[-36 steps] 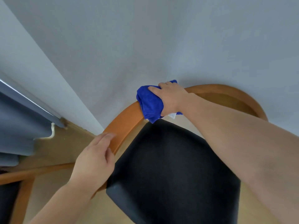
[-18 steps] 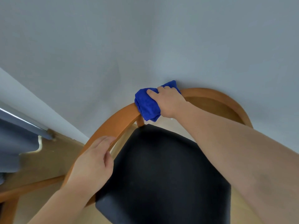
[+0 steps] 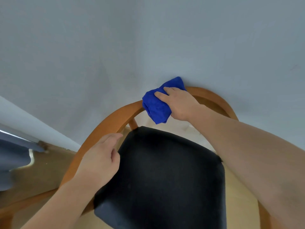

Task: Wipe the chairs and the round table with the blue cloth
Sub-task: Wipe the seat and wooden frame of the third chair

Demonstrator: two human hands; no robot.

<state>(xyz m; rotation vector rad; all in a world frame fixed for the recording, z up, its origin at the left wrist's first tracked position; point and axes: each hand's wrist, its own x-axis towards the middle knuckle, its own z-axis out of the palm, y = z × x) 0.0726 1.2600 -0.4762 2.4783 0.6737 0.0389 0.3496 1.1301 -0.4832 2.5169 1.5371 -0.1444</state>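
A wooden chair with a curved backrest rail (image 3: 115,119) and a black padded seat (image 3: 165,176) stands against the wall below me. The blue cloth (image 3: 156,108) is bunched over the top of the rail near its middle. My right hand (image 3: 179,104) grips the cloth and presses it onto the rail, fingers pointing left. Lower on the rail's left side rests my left hand (image 3: 100,161), fingers straight along the wood and thumb toward the seat. The round table is out of view.
A plain grey wall (image 3: 148,47) rises directly behind the backrest. A grey curtain (image 3: 11,156) hangs at the far left above the wood floor. Part of another wooden frame (image 3: 24,202) crosses the lower left corner.
My right hand has slid the blue cloth rightward along the rail toward its middle. My left hand keeps its place on the rail's left side.
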